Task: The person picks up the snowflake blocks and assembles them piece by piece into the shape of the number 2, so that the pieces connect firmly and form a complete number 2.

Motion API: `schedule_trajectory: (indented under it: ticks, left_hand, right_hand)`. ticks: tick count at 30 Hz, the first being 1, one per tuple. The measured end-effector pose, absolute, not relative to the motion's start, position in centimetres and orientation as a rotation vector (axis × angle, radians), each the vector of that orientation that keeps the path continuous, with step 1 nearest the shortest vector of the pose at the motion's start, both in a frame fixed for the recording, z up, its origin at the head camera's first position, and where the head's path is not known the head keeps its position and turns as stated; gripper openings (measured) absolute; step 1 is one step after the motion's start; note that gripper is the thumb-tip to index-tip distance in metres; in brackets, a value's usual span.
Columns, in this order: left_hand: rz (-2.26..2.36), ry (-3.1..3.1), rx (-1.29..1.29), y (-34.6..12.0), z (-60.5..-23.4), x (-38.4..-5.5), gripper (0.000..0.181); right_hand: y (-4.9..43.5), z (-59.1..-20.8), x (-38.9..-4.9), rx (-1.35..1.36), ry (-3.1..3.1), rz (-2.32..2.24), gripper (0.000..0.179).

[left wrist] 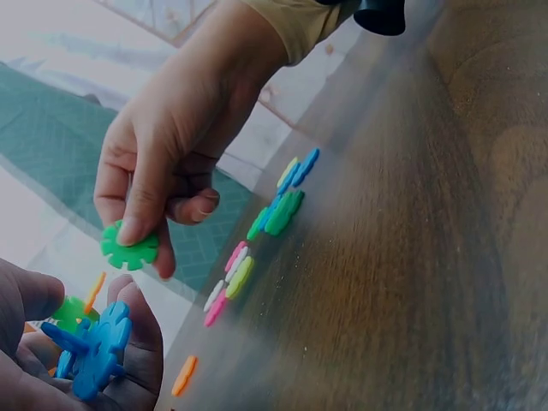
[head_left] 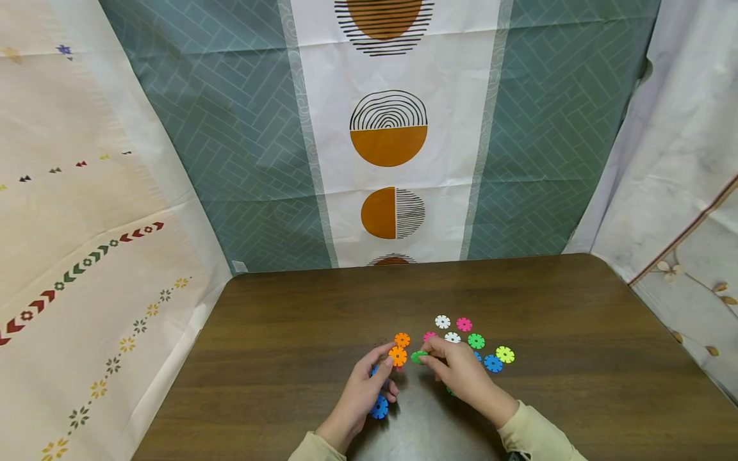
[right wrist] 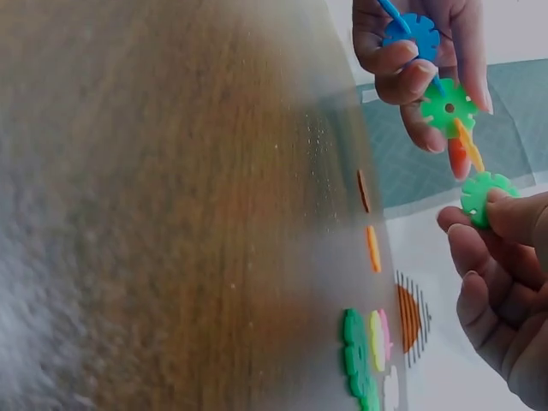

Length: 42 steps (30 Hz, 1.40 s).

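Observation:
My left hand (head_left: 363,388) holds a joined piece of notched plastic discs. In it are blue discs (left wrist: 101,349), a green disc (right wrist: 449,108) and an orange disc (head_left: 398,356) set edgewise into the green one. The left fingers partly hide the piece. With thumb and fingers, my right hand (head_left: 466,376) pinches a separate green disc (head_left: 419,356) by its edge. In the head view this disc is just right of the orange disc, with a small gap between them.
Loose notched discs lie on the brown wooden table (head_left: 277,358): white (head_left: 442,322), pink (head_left: 464,324), green (head_left: 476,341), blue (head_left: 493,363) and yellow (head_left: 505,355) beyond the right hand. Another orange disc (head_left: 402,340) lies behind the held piece. Patterned cloths hang around the table.

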<state>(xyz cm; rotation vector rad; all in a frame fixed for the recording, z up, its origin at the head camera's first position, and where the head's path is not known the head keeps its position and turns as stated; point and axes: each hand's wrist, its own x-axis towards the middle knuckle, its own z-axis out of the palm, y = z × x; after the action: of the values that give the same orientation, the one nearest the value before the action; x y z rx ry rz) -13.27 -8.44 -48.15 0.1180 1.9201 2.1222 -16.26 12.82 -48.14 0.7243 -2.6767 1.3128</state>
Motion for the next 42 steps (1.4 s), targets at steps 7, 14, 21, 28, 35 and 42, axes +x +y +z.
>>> schedule_trajectory:
  ticks: [7,14,21,28,35,42]
  left_hand:
    - [2.114,1.931,0.12,-8.2,-48.2,-13.2,0.042]
    - [2.117,1.931,0.143,-8.1,-48.4,-13.1,0.042]
    - [2.114,1.983,0.126,-7.9,-48.6,-13.1,0.039]
    - [2.109,1.994,0.129,-7.7,-48.6,-13.1,0.036]
    - [2.086,2.066,0.226,-7.5,-48.7,-13.1,0.036]
    - [2.014,2.13,0.279,-7.2,-48.9,-13.3,0.032]
  right_hand:
    - [12.5,-47.7,-15.9,0.746,-2.623,1.239,0.006]
    - [12.3,-48.0,-15.6,0.79,-2.593,1.006,0.005]
    - [12.1,-48.4,-15.6,0.818,-2.477,0.908,0.006]
    - [12.0,-48.8,-15.7,0.834,-2.419,0.853,0.01]
    - [12.0,-49.0,-15.6,0.853,-2.384,0.857,0.017]
    - [12.1,-49.2,-15.5,0.889,-2.412,0.861,0.02]
